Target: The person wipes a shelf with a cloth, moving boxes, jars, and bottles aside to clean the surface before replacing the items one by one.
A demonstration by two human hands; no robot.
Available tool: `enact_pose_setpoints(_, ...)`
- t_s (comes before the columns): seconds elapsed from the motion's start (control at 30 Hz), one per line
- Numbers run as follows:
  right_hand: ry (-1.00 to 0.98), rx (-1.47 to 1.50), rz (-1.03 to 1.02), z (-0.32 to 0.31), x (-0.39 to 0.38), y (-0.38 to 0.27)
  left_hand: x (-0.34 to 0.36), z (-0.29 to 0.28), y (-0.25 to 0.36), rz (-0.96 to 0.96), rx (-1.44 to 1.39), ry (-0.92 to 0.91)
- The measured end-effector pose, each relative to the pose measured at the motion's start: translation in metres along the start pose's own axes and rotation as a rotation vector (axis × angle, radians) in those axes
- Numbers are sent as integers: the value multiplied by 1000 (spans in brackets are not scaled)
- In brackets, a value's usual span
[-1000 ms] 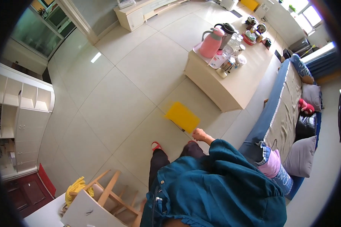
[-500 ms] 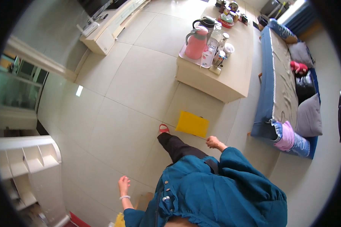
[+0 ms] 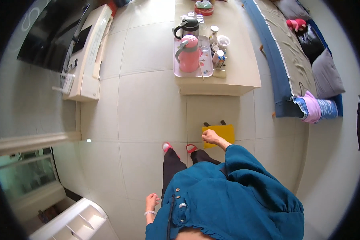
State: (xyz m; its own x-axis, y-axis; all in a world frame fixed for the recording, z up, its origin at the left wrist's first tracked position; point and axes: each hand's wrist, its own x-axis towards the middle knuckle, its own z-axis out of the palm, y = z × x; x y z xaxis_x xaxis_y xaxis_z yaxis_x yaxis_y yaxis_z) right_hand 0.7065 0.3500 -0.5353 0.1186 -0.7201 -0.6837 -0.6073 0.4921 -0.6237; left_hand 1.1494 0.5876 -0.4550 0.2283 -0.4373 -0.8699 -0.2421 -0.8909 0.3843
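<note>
Hanging at my left side, my left hand (image 3: pixel 152 201) holds nothing; its fingers are loosely bent and a little apart, and a pale bracelet (image 3: pixel 149 213) circles the wrist. My right hand (image 3: pixel 211 137) is loosely curled with nothing visible in it. Below it on the floor is a yellow flat-topped thing (image 3: pixel 224 134) with two dark leg-like ends at its far side; my hand overlaps it in view, and I cannot tell its exact kind. My feet in red slippers (image 3: pixel 191 148) stand just left of it.
Ahead is a pale table (image 3: pixel 244 68) with a tray (image 3: pixel 180 73) bearing a pink jug (image 3: pixel 189 58), a dark jug (image 3: pixel 191 27) and glasses. Right of it runs a blue sofa (image 3: pixel 278 68); left, a TV cabinet (image 3: pixel 90 82). A white shelf unit (image 3: pixel 78 224) stands near left.
My view has turned left and the table now lies straight ahead. Both slippered feet show now. My right hand has come over the yellow thing in view.
</note>
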Motion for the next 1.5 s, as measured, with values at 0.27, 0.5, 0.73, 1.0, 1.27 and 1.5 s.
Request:
enact_pose_setpoints(0.27, 136, 72, 268, 13, 38, -27, 105, -113, 130, 25, 148, -78)
enact_pose_setpoints(0.5, 296, 269, 275, 10, 71, -41, 206, -208, 266, 27, 240, -71)
enact_pose_setpoints(0.73, 612, 79, 78, -91, 157, -92, 222, -221, 417, 134, 267, 8)
enact_pose_setpoints(1.0, 801, -390, 61, -290, 281, -109, 181, -125, 479, 60, 394, -97)
enact_pose_setpoints(1.27, 578, -677, 112, -375, 376, -113, 138, -40, 528, 2, 483, -112)
enact_pose_setpoints(1.5, 627, -881, 28, -383, 424, -95, 151, -30, 552, -4, 493, -75)
